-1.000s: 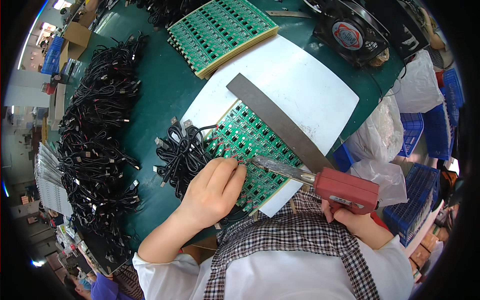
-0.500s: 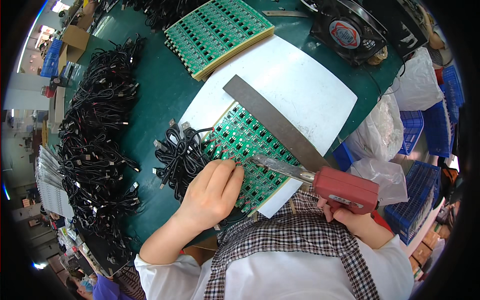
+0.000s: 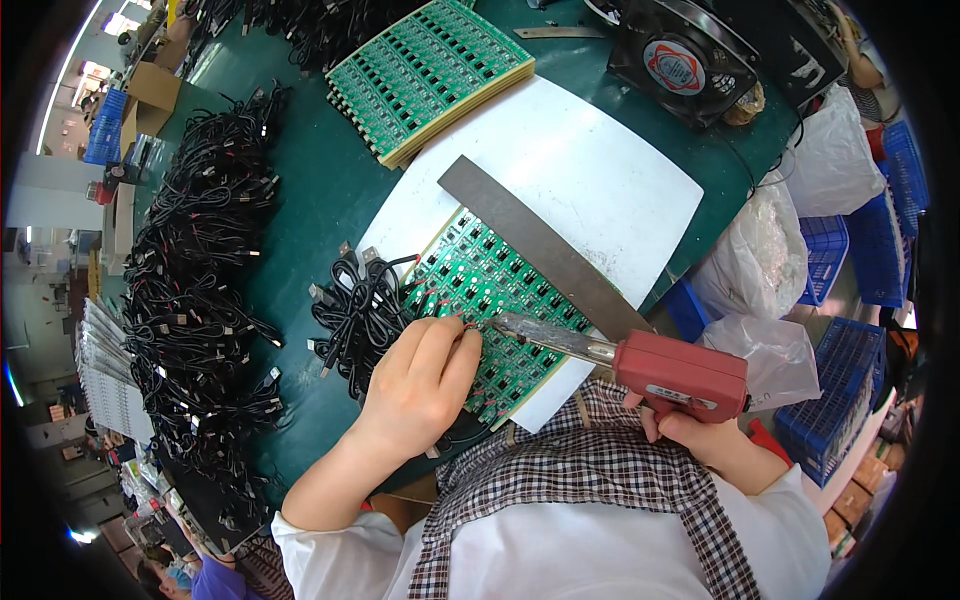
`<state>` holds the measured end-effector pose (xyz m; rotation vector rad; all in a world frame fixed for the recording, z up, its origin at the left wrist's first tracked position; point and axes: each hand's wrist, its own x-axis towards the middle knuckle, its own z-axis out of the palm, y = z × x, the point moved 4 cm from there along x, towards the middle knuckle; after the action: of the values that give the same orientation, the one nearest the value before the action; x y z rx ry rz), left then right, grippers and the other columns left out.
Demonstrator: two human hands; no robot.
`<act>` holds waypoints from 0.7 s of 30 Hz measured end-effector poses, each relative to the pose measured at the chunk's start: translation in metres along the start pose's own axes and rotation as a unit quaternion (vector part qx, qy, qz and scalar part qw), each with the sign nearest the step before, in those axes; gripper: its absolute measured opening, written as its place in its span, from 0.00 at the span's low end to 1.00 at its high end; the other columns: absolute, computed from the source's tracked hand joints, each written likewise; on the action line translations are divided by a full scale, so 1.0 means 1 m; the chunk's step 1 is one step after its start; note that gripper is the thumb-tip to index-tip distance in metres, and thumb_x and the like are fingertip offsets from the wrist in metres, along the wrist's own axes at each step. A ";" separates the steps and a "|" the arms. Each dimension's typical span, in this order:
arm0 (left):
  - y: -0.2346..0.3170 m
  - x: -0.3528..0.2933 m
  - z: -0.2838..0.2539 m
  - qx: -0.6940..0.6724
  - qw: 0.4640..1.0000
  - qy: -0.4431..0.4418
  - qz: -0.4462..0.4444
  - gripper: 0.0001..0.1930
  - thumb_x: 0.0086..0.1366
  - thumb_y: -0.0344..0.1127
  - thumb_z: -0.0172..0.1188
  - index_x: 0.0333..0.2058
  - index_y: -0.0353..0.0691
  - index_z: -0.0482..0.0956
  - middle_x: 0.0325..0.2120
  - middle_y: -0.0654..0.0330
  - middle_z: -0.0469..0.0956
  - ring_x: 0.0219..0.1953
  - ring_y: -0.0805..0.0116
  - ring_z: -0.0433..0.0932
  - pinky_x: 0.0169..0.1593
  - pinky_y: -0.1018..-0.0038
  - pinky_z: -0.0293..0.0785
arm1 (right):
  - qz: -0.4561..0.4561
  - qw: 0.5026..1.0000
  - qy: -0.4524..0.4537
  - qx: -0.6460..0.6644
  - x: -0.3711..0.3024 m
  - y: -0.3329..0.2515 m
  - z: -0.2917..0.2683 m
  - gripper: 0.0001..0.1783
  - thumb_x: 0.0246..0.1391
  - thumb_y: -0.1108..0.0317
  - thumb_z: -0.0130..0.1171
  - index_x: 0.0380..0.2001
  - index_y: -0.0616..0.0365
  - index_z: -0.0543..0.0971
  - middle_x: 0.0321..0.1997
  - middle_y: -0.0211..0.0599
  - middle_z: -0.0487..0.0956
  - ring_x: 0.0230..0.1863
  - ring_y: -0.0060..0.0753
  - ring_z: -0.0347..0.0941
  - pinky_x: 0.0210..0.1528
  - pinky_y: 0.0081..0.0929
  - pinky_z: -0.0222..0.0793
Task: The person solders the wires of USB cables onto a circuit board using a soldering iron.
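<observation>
A worker seen from above wears a white short-sleeved top under a checked apron — brown, black and white plaid, with two broad straps running up from the near edge and meeting a wider checked panel across the chest. The white sleeves end above the elbows — both forearms are bare. The left hand (image 3: 418,385) and the right hand (image 3: 700,432) carry no gloves, rings or watch that can be seen.
</observation>
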<state>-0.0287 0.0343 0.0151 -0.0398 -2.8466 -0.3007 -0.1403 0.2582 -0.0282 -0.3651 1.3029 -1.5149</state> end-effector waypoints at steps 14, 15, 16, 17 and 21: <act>0.000 -0.002 0.003 -0.008 0.999 0.040 -0.018 0.15 0.39 0.22 0.56 0.31 0.31 0.77 0.29 0.55 0.72 0.29 0.60 0.74 0.31 0.71 0.72 | -0.002 1.000 -0.010 -0.002 0.004 -0.004 0.004 0.35 0.48 0.63 0.63 0.58 0.61 0.62 0.45 0.46 0.75 0.26 0.22 0.70 0.27 0.19 0.69; 0.000 -0.003 0.003 -0.009 0.999 0.039 -0.019 0.15 0.39 0.22 0.56 0.31 0.31 0.77 0.29 0.55 0.72 0.30 0.60 0.74 0.31 0.71 0.72 | -0.013 1.000 0.002 0.022 0.003 -0.002 0.001 0.36 0.48 0.62 0.64 0.58 0.60 0.62 0.45 0.46 0.75 0.26 0.22 0.70 0.27 0.19 0.69; 0.000 -0.003 0.003 -0.011 0.999 0.038 -0.020 0.15 0.39 0.22 0.56 0.31 0.31 0.77 0.29 0.55 0.72 0.30 0.60 0.74 0.31 0.71 0.72 | -0.013 1.000 0.002 0.022 0.003 -0.003 0.001 0.36 0.48 0.62 0.64 0.58 0.60 0.62 0.45 0.46 0.75 0.26 0.22 0.70 0.27 0.19 0.69; 0.000 -0.002 0.003 -0.011 0.999 0.037 -0.019 0.15 0.39 0.22 0.56 0.31 0.31 0.77 0.29 0.55 0.72 0.30 0.60 0.74 0.31 0.71 0.72 | -0.009 1.000 0.006 0.018 0.004 -0.005 0.001 0.37 0.47 0.60 0.64 0.58 0.60 0.62 0.44 0.46 0.75 0.25 0.22 0.70 0.26 0.18 0.69; 0.001 -0.001 0.003 -0.010 0.999 0.035 -0.019 0.15 0.39 0.22 0.56 0.31 0.31 0.77 0.29 0.54 0.72 0.30 0.60 0.74 0.32 0.71 0.72 | -0.001 1.000 0.023 -0.006 0.003 -0.006 -0.002 0.39 0.45 0.54 0.67 0.57 0.61 0.63 0.42 0.46 0.76 0.23 0.22 0.70 0.24 0.17 0.68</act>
<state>-0.0281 0.0355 0.0120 0.0205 -2.7783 -0.3310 -0.1458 0.2560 -0.0251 -0.3401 1.3479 -1.5257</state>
